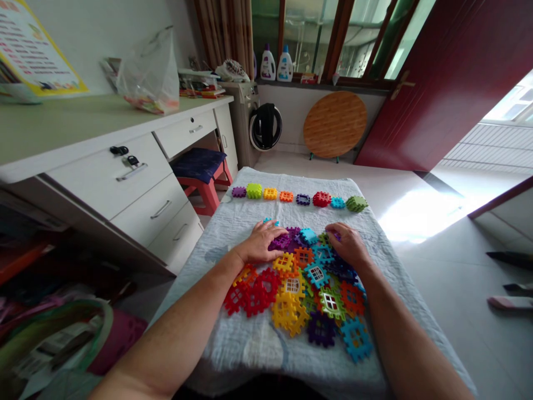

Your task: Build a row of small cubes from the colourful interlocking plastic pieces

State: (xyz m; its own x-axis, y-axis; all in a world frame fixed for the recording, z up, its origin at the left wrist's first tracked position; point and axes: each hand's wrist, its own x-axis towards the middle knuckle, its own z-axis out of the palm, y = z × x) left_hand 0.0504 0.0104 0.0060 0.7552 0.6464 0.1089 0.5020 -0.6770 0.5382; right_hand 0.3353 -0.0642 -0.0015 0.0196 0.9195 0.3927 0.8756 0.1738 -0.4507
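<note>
A heap of plastic interlocking building tiles in several colours lies on the cloth-covered table. At its left back edge, my left hand [261,244] rests with fingers and thumb apart around purple tiles [281,240]. My right hand [348,244] curves against the right back edge, thumb apart from the fingers, with a bit of purple tile showing beside them. Between my hands are a cyan stack [308,236] and an orange tile [303,256]. Nearer me lie red tiles [252,297], yellow tiles [287,311], a dark purple tile [321,329] and a blue tile [356,339].
Along the far part of the table [266,344] runs a row of small tile stacks, from a purple one [239,191] to a green one [357,204]. A white desk [125,183] and a stool [202,166] stand to the left. A basket [110,333] sits at lower left.
</note>
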